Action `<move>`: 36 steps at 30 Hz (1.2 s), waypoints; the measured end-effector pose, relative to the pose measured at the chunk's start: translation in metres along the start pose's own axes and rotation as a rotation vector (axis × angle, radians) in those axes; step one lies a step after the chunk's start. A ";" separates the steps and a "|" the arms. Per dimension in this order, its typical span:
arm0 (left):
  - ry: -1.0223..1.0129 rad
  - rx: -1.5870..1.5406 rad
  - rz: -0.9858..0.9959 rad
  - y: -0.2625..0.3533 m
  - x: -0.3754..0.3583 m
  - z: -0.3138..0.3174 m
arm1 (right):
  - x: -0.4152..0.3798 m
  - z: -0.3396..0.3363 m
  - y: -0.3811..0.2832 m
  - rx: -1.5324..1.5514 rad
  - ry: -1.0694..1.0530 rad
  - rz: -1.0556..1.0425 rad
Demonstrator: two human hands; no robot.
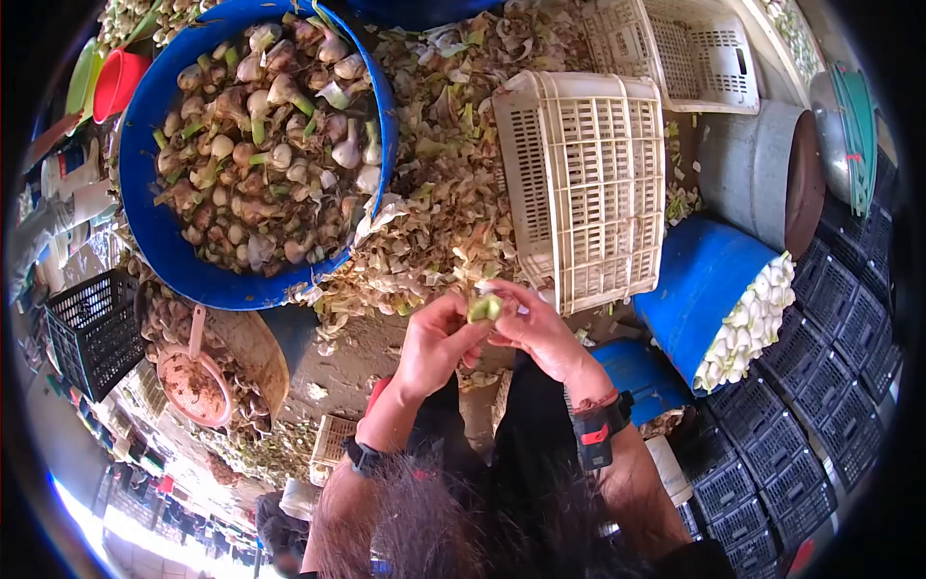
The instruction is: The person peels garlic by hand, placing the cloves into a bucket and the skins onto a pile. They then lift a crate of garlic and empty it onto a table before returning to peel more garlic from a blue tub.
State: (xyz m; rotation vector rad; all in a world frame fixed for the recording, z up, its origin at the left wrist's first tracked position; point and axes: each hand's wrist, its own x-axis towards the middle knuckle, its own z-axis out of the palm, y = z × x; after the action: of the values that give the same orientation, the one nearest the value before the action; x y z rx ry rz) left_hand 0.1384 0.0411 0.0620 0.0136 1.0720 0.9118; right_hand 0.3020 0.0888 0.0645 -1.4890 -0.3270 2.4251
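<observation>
A garlic bulb (485,309) with a green cut stem end is held between both hands, above the person's dark-clothed legs. My left hand (434,343) pinches it from one side with thumb and fingers. From the other side, the fingertips of my right hand (540,333) close on the same bulb, partly covering it. Beyond the hands, to the upper left, stands a blue tub (389,145) full of unpeeled garlic bulbs (260,145). Dry garlic skins (434,222) lie heaped on the ground just past the fingers.
A white plastic crate (603,183) lies ahead to the right. Peeled white garlic (748,318) fills a tipped-looking blue drum (699,280). Black crates (762,444) are stacked at far right. On the left are a pink strainer (193,381) and a black crate (95,333).
</observation>
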 end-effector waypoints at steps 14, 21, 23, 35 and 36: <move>-0.137 -0.704 -0.251 -0.007 0.005 0.001 | 0.007 -0.015 -0.016 -0.131 -0.219 -0.115; 0.098 -0.225 0.000 0.002 0.001 0.021 | -0.003 -0.009 -0.025 0.097 -0.251 -0.037; 0.090 0.151 0.319 -0.016 0.008 0.012 | -0.003 -0.011 -0.024 0.203 -0.217 0.038; 0.334 0.663 0.524 -0.025 0.001 0.023 | -0.006 -0.010 -0.001 0.044 -0.076 -0.031; 0.345 0.489 0.422 -0.025 0.000 0.024 | -0.006 -0.013 0.000 0.027 -0.070 0.017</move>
State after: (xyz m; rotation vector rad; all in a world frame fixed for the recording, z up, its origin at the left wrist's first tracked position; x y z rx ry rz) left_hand 0.1727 0.0345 0.0638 0.5205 1.6344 1.0261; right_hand 0.3161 0.0877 0.0635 -1.4035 -0.2963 2.4892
